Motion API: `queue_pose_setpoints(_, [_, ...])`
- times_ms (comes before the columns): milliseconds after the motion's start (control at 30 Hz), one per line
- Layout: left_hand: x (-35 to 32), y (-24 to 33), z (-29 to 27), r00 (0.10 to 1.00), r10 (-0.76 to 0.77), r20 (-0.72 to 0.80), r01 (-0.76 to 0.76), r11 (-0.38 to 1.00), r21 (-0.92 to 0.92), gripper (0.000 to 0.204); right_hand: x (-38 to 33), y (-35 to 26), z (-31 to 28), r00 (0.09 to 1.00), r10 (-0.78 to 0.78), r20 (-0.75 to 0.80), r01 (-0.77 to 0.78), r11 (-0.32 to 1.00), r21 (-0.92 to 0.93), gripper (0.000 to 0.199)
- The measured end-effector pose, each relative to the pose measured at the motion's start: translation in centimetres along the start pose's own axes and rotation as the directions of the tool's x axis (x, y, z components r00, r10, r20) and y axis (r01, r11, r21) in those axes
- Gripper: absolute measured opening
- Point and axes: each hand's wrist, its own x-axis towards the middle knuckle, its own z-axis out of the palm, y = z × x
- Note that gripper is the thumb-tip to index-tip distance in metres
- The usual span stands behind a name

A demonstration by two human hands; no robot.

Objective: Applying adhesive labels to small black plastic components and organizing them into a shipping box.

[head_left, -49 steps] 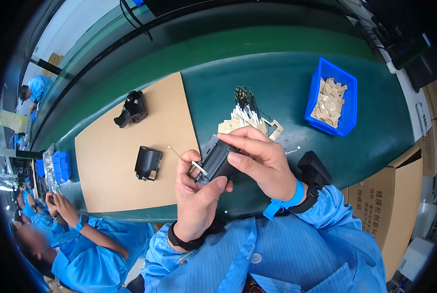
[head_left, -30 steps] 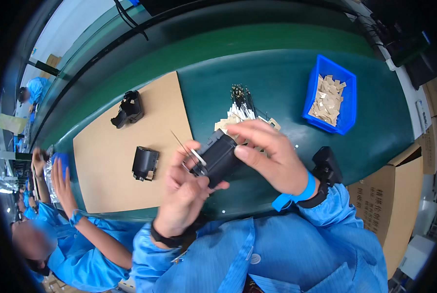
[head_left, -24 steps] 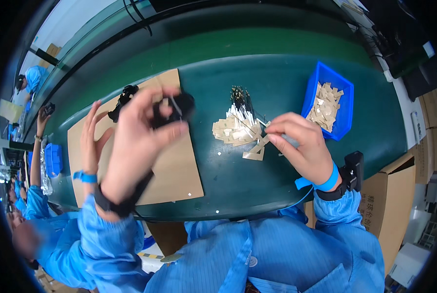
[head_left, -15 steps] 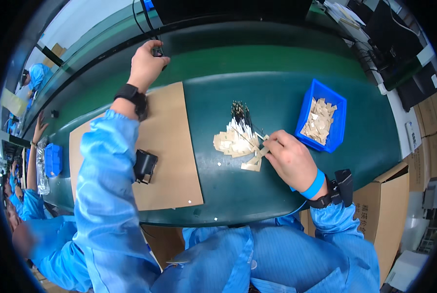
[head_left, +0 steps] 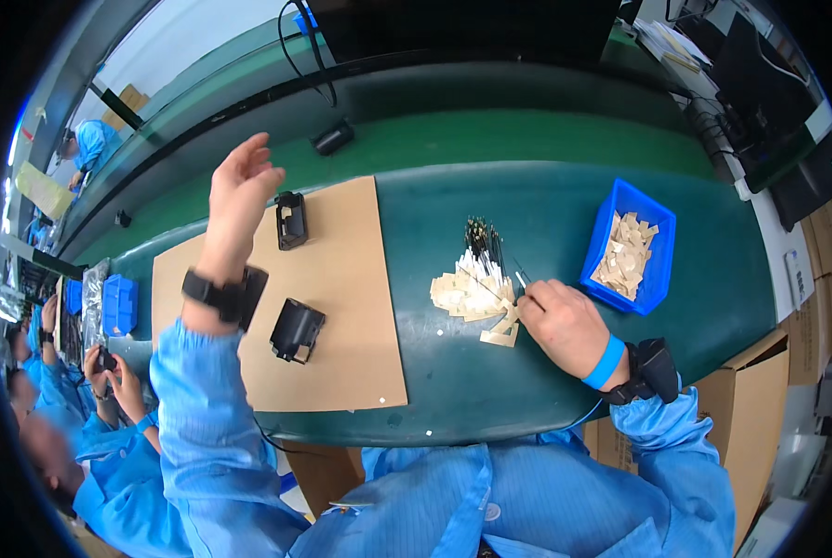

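Observation:
My left hand (head_left: 241,191) is raised over the far left of the table, its fingers apart and nothing in them. Just beyond it, a black plastic part (head_left: 333,138) lies on the green back strip. Two more black plastic housings, one far (head_left: 291,221) and one near (head_left: 297,330), sit on the brown cardboard sheet (head_left: 351,279). My right hand (head_left: 565,325) is closed in a pinch on a thin black wire (head_left: 522,273) with a white end. Beside its fingertips is a pile of beige paper pieces (head_left: 467,296), with a bundle of black-and-white wires (head_left: 485,244) lying against it.
A blue bin (head_left: 662,279) of beige pieces stands to the right. Cables (head_left: 327,79) hang at the back. Cardboard boxes (head_left: 755,409) are at the right edge. To the left, a co-worker's hands (head_left: 118,381) hold a small dark part near a blue bin (head_left: 119,305).
My left hand has let go of the black part at the back and drawn left and nearer. My right hand stays by the beige pile. At left, a co-worker's hands have come into view.

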Motion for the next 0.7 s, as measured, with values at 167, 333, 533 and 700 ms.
queue_pose_setpoints(167, [-10.7, 6.1, 2.5, 0.936, -0.141, 0.323, 0.227, 0.942, -0.248, 0.024, 1.1, 0.1, -2.4, 0.972, 0.068, -0.227, -0.027, 0.984, 0.177, 0.018])
queue_pose_setpoints(333, [-17.0, 6.0, 5.9, 0.794, -0.109, 0.599, 0.402, 0.832, -0.381, 0.033, 2.7, -2.2, -4.1, 0.950, 0.058, -0.308, 0.028, 0.963, 0.267, 0.026])
queue_pose_setpoints(533, [-18.9, 4.4, 8.2, 0.773, -0.030, 0.633, 0.502, 0.639, -0.583, 0.028, 2.8, -5.8, -3.5, 0.930, -0.073, -0.359, 0.229, 0.881, 0.413, 0.028])
queue_pose_setpoints(700, [-20.5, 4.0, 7.8, 0.760, -0.117, 0.639, 0.583, 0.556, -0.593, 0.018, 2.8, -6.4, -2.9, 0.924, -0.095, -0.369, 0.287, 0.812, 0.509, 0.033])
